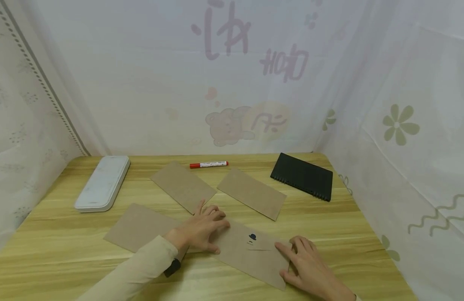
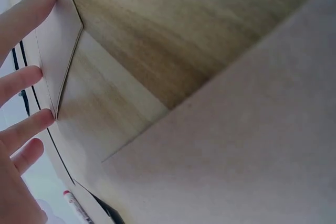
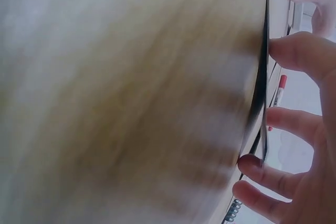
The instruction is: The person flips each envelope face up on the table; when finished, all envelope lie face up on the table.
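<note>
A thin brown kraft-paper notebook [image 1: 250, 262] with a small black hat and moustache printed on it lies in front of the person. On its left end rests the left hand [image 1: 201, 229], fingers spread and loosely bent. The right hand [image 1: 310, 267] touches the right end with its thumb and fingertips. Along that end, the right wrist view has a dark gap under the notebook's edge [image 3: 266, 77]. Partly behind the left wrist is a plain brown notebook [image 1: 143, 225], which also fills the lower right of the left wrist view.
Two more plain brown notebooks, one [image 1: 184, 186] at left and one [image 1: 252, 194] at right, lie farther back. Behind them is a red-capped marker [image 1: 209, 164]. A white box [image 1: 103, 184] stands at back left, a black spiral notebook [image 1: 303, 176] at back right. Patterned cloth surrounds the table.
</note>
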`<state>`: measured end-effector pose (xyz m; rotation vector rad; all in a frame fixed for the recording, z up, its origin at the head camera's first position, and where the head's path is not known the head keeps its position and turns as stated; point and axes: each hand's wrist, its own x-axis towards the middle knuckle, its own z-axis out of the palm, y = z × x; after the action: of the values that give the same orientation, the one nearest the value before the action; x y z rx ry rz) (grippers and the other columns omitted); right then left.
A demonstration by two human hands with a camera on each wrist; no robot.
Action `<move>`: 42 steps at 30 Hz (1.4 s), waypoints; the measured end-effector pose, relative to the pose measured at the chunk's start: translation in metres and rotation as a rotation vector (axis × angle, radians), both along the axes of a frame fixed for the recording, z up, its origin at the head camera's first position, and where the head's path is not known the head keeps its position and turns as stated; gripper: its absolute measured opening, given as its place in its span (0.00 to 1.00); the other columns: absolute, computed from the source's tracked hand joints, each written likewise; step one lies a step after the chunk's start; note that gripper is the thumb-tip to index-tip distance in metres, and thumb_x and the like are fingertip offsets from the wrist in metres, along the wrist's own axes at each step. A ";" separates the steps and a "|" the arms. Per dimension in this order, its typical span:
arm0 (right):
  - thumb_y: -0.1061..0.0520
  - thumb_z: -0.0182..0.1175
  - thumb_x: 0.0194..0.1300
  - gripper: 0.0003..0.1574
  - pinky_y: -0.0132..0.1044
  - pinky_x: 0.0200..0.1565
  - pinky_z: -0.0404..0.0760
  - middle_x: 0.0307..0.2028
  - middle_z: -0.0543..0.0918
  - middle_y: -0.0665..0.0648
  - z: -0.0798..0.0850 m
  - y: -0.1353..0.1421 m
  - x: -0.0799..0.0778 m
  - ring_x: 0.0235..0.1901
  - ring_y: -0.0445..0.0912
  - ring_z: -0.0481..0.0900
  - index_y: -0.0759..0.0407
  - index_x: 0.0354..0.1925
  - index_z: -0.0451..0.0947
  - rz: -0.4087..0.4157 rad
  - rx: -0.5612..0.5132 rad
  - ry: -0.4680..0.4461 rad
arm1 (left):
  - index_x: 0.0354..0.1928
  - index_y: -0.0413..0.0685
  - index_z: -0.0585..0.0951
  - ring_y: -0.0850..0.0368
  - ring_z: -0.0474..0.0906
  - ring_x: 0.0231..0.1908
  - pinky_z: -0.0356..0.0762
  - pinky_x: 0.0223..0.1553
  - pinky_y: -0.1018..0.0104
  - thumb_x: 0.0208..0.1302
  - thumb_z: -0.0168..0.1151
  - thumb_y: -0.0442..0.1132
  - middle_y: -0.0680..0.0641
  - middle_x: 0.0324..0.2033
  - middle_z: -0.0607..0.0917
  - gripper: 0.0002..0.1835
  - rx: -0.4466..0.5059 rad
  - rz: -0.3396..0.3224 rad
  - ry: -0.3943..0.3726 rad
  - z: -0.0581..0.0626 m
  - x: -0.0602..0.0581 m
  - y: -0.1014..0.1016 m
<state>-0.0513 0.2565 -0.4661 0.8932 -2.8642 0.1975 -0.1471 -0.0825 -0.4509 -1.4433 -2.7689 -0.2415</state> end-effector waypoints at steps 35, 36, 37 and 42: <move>0.55 0.69 0.51 0.10 0.51 0.44 0.74 0.49 0.75 0.61 0.027 -0.005 -0.069 0.48 0.55 0.71 0.54 0.34 0.82 0.126 -0.137 0.147 | 0.32 0.47 0.78 0.40 0.68 0.55 0.61 0.56 0.38 0.54 0.67 0.35 0.39 0.52 0.75 0.06 0.005 0.029 0.166 0.041 -0.088 -0.004; 0.55 0.69 0.51 0.09 0.52 0.46 0.73 0.50 0.75 0.62 0.027 -0.006 -0.075 0.49 0.56 0.71 0.54 0.34 0.82 0.143 -0.125 0.153 | 0.35 0.46 0.78 0.41 0.69 0.54 0.62 0.56 0.41 0.56 0.65 0.34 0.41 0.51 0.76 0.06 -0.025 0.009 0.205 0.039 -0.092 -0.004; 0.56 0.68 0.52 0.09 0.53 0.48 0.72 0.51 0.75 0.63 0.027 -0.007 -0.080 0.50 0.57 0.71 0.55 0.34 0.82 0.162 -0.118 0.157 | 0.38 0.45 0.78 0.42 0.71 0.52 0.64 0.56 0.42 0.57 0.64 0.32 0.42 0.49 0.77 0.07 -0.046 -0.010 0.246 0.036 -0.095 -0.003; 0.57 0.68 0.53 0.18 0.55 0.54 0.68 0.54 0.73 0.66 0.019 -0.012 -0.099 0.55 0.61 0.70 0.60 0.44 0.81 0.227 -0.073 0.155 | 0.42 0.46 0.78 0.47 0.74 0.47 0.68 0.54 0.46 0.60 0.59 0.30 0.47 0.43 0.79 0.09 -0.147 -0.039 0.398 0.021 -0.107 0.003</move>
<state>-0.1508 0.2447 -0.4466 1.1641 -2.5941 0.2422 -0.2542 -0.0796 -0.4298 -1.3922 -2.4788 0.2310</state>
